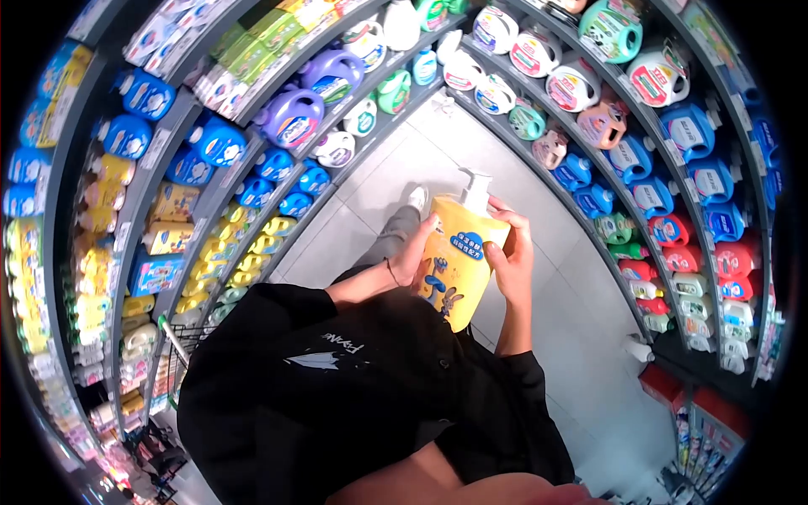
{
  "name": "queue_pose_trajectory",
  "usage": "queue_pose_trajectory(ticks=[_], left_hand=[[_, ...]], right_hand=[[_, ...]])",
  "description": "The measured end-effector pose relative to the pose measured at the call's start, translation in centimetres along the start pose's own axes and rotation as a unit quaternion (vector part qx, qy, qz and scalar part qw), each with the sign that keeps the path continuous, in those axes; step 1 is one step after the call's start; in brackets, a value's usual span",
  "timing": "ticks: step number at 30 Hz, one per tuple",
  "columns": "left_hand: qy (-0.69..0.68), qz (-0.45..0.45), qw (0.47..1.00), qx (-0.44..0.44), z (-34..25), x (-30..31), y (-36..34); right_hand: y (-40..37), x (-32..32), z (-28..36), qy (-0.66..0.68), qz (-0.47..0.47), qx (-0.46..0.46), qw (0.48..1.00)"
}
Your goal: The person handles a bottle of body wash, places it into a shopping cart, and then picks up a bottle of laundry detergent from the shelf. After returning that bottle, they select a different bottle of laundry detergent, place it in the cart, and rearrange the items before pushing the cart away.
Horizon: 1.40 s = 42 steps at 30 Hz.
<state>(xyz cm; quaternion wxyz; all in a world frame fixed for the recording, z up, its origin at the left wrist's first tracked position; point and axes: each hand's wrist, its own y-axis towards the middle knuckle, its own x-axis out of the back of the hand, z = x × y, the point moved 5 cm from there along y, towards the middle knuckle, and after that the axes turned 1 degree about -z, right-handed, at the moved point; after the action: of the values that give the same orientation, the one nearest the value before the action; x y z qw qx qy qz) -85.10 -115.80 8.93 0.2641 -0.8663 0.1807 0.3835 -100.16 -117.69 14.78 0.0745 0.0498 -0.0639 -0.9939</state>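
Between my two hands is a yellow pump bottle (pixel 459 268) with a white pump head (pixel 475 187). Its front label carries a blue patch with Chinese characters and cartoon animal figures. The bottle is tilted, pump end away from my body. My left hand (pixel 414 252) grips its left side, a dark band around the wrist. On the right side, my right hand (pixel 515 257) holds it near the shoulder, thumb on the front. The fingers behind the bottle are hidden.
Shelves on the left hold blue jugs (pixel 220 141), purple bottles (pixel 290 116) and yellow packs. More detergent bottles (pixel 659 77) line the right shelves. A shopping cart (pixel 174 349) stands at my left. Pale floor tiles (pixel 539 337) run along the aisle.
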Motion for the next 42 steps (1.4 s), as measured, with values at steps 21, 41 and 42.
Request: queue_pose_trajectory(ticks=[21,41,42], left_hand=[[0.185,0.083,0.969,-0.138,-16.0,3.2,19.6],[0.249,0.023,0.958,-0.138,-22.3,4.2,27.6],[0.251,0.02,0.958,-0.138,-22.2,4.1,27.7]], right_hand=[[22.4,4.0,-0.8,-0.063,-0.019,0.049,0.997],[31.0,6.4,-4.9,-0.012,-0.04,0.039,0.998],[31.0,6.6,-4.9,-0.017,-0.043,0.039,0.998]])
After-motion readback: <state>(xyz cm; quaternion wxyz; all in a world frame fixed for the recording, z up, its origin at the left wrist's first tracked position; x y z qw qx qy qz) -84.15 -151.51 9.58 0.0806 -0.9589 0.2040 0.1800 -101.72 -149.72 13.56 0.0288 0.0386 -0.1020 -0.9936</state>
